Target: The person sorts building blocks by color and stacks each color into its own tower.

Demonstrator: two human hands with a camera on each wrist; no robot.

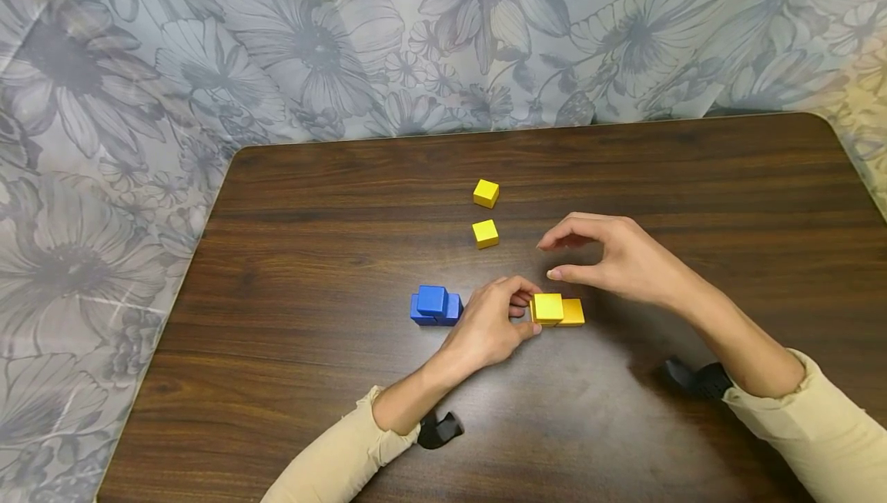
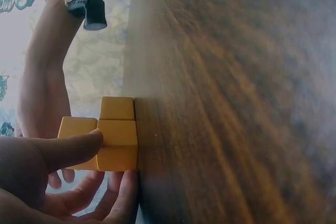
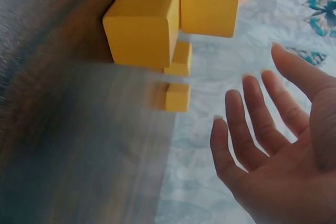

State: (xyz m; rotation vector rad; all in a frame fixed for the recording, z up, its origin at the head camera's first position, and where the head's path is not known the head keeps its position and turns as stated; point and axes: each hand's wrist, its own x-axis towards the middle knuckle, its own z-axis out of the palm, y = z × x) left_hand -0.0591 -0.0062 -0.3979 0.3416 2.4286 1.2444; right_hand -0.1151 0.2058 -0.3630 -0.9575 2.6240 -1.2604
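In the head view, one yellow block point(image 1: 548, 308) sits on top of a lower row of yellow blocks point(image 1: 573, 312). My left hand point(image 1: 488, 326) holds this small stack from its left side. The left wrist view shows the thumb laid across the upper block point(image 2: 76, 127) near the seam with the lower one, the other fingers curled on the far side. To the right and slightly beyond hovers my right hand point(image 1: 620, 260), its fingers spread and loosely bent. Nothing is in it, and it stands apart from the blocks in the right wrist view.
Left of my left hand stands a blue block point(image 1: 433, 300) atop lower blue blocks point(image 1: 453, 309). Farther back lie two separate yellow blocks, a nearer one point(image 1: 486, 234) and a farther one point(image 1: 487, 193). The brown table point(image 1: 312, 256) ends at a floral cloth point(image 1: 319, 48).
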